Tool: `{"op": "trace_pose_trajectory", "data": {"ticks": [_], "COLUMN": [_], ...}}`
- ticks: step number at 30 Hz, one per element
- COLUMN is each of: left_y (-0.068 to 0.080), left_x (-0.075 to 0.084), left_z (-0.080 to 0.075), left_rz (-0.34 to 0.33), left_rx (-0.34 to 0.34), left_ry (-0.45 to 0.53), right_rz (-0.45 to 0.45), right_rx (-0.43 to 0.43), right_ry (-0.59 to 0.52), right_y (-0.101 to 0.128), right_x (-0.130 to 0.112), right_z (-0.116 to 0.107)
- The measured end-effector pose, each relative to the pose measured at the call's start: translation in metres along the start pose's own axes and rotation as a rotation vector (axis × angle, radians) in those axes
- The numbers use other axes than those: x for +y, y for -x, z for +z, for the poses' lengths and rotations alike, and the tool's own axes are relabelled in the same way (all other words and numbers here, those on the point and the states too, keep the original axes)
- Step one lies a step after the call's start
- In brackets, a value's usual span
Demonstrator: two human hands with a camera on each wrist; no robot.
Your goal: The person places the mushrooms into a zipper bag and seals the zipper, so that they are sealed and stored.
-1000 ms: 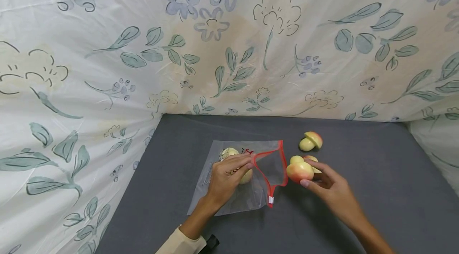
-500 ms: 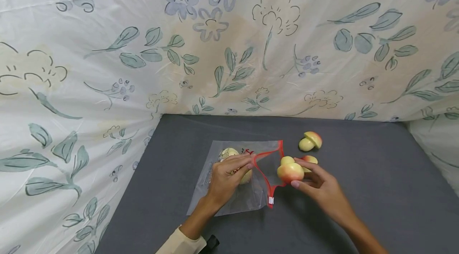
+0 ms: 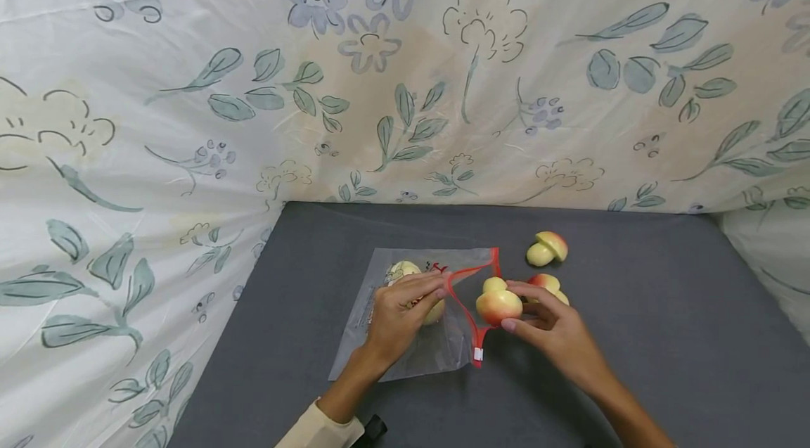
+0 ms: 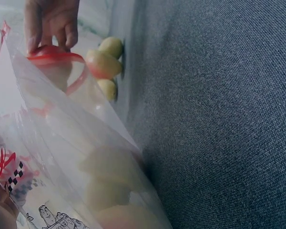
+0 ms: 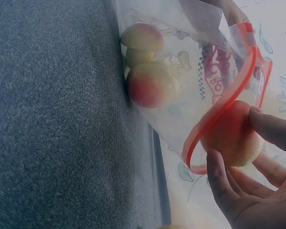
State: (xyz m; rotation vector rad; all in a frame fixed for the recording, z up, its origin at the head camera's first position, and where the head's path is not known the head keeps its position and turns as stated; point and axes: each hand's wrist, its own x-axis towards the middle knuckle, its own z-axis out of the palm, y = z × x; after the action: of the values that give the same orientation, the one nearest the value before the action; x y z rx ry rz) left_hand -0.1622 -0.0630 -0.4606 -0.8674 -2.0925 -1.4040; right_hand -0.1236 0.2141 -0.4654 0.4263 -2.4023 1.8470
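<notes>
My left hand (image 3: 401, 314) pinches the upper layer of a clear zip bag (image 3: 443, 356) near its red-edged mouth, so the mouth gapes toward the right. Printed cartoon figures and pale yellow mushroom shapes show through the plastic; in the right wrist view a toy mushroom (image 5: 152, 85) lies inside. My right hand (image 3: 557, 335) holds another yellow-and-red toy mushroom (image 3: 500, 307) between thumb and fingers, right at the red zip rim (image 5: 219, 105). From the right wrist view, part of its red cap sits behind the rim.
Two more toy mushrooms lie on the dark grey cloth (image 3: 658, 307): one farther back (image 3: 548, 249), one partly hidden behind my right hand's fingers (image 3: 549, 285). A white slider (image 3: 478, 354) sits at the bag's near corner. Floral fabric (image 3: 405, 117) hangs behind and at the sides.
My right hand has moved left with the toy mushroom, from beside the bag to its open mouth. The left hand keeps its hold on the bag in the same place.
</notes>
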Motion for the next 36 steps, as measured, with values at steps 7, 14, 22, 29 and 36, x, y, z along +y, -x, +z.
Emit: {"op": "trace_pose_trajectory", "data": {"ticks": [7,14,22,29,36], "left_y": [0.000,0.000,0.000,-0.001,0.000], "left_x": [-0.001,-0.001,-0.002,-0.003,-0.002], "left_z": [0.000,0.000,0.000,-0.001,-0.001], "left_rz": [0.024,0.030,0.028,0.041,0.027], "left_rx": [0.000,0.007,0.007,0.011,0.011], "left_ry": [-0.022,-0.013,-0.002,0.000,-0.001], "right_rz": [0.011,0.032,0.049,0.036,0.036], "right_rx": [0.001,0.007,0.049,0.073,0.098], "right_ry": [0.025,0.035,0.089,0.054,0.058], "right_y": [-0.001,0.001,0.004,0.005,0.005], "right_x": [0.003,0.003,0.006,0.009,0.010], "right_z": [0.002,0.001,-0.004,-0.011,-0.017]}}
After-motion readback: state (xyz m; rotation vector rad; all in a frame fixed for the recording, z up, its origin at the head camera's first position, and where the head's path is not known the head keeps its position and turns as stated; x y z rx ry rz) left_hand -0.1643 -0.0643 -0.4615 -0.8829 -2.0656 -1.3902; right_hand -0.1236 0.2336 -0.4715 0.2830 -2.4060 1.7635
